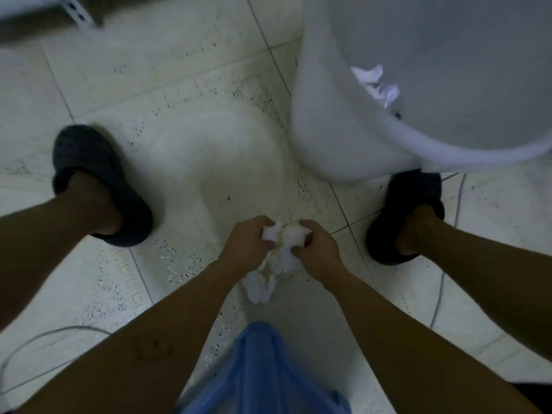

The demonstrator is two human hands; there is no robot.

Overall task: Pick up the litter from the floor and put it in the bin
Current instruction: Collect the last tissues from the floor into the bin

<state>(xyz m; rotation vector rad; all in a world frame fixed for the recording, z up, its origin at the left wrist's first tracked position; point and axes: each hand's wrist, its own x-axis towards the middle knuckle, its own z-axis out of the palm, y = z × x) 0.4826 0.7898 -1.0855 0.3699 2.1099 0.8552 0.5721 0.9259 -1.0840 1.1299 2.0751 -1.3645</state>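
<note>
both hands, left [243, 243] and right [318, 249], clutch soft crumpled white tissue [283, 246] over the glossy speckled tile floor [185, 150], beside a smooth round white bin [343, 130].

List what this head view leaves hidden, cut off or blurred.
1. Head view: the bin loses its far rim to the top and right edges.
2. Head view: the left hand and right hand cover part of the white litter; one piece or several is unclear.
3. Head view: the pale object at top left is blurred and cut by the edge; unidentifiable.
</note>
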